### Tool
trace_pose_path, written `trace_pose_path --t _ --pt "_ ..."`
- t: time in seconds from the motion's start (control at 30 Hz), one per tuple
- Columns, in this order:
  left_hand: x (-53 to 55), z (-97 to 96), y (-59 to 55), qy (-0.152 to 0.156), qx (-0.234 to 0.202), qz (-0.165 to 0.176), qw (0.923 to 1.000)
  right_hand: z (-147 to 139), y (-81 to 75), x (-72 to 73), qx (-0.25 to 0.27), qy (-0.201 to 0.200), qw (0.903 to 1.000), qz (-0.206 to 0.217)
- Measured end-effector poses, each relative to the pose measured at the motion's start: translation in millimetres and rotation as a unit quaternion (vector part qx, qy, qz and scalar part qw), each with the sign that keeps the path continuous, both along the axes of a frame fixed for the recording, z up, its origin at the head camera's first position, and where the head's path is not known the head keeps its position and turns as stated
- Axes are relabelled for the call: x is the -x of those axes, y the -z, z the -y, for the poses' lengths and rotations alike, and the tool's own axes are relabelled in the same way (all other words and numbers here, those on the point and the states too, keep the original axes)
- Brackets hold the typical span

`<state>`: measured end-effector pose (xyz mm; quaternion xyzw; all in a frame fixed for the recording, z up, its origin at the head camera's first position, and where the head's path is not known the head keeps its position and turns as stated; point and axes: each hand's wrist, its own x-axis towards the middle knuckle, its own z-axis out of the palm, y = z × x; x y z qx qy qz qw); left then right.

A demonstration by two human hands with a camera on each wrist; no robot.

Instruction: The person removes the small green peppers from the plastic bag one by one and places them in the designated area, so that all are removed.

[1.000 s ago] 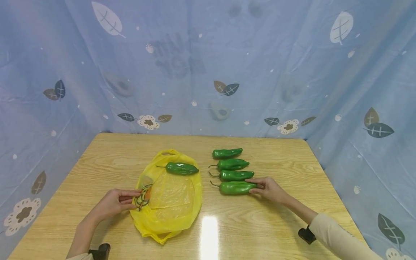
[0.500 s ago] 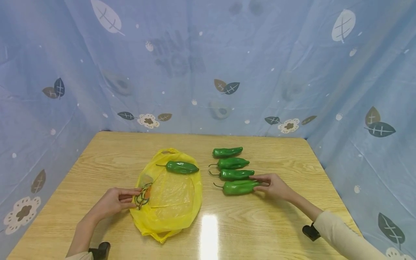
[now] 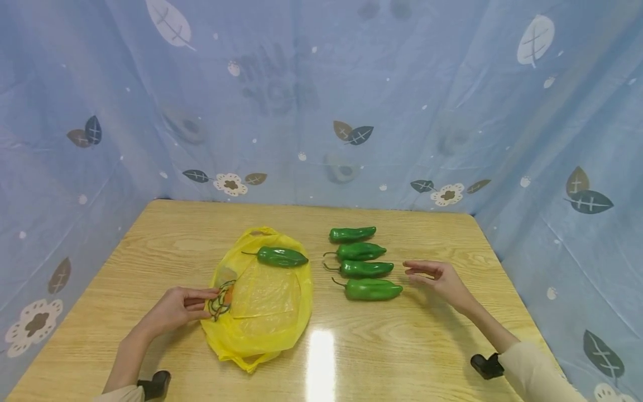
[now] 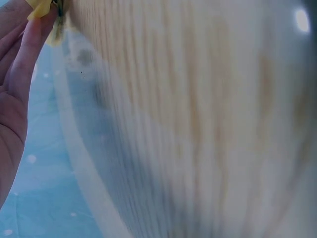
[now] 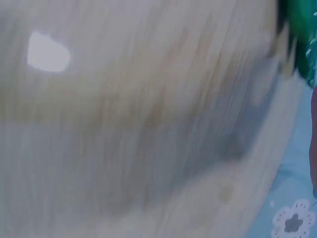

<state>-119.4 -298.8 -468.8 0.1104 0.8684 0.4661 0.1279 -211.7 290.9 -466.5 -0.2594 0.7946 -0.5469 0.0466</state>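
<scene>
In the head view, my left hand (image 3: 173,312) pinches the left edge of a yellow plastic bag (image 3: 241,340) lying spread on the table. A bit of yellow bag (image 4: 39,7) shows at the fingertips in the left wrist view. One green chili pepper (image 3: 281,257) lies across the bag's upper part. To the right, several green peppers lie in a column, the nearest pepper (image 3: 374,289) lowest. My right hand (image 3: 444,282) hovers just right of them, fingers extended and apart from the peppers. Its wrist view shows a blurred green pepper (image 5: 301,29) at the corner.
The wooden table (image 3: 382,352) has a bright light reflection near the front. A blue patterned curtain (image 3: 301,111) stands around its back and sides. The other peppers lie close together: a far pepper (image 3: 353,234), a second pepper (image 3: 360,251) and a third pepper (image 3: 365,269).
My right hand pulled the nearest pepper slightly rightward, then let it go and drew back to the right. The left hand stays at the bag's edge.
</scene>
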Motion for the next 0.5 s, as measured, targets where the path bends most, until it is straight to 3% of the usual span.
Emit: trace_pose_path --t 0.1,0.3,0.5 --pt "0.1 -1.4 -0.9 0.004 -0.002 -0.001 1.0 9 -0.8 -10.5 0.05 -0.002 0.9987 0.003" --pt "-1.3 -0.9 -1.7 0.003 -0.008 0.003 1.0 37 -1.5 -36.2 0.097 -0.02 0.995 0.011" --pt "-2.9 1.1 -0.1 0.005 -0.014 0.002 0.9999 61 8.5 -58.0 0.157 0.032 0.9868 0.024"
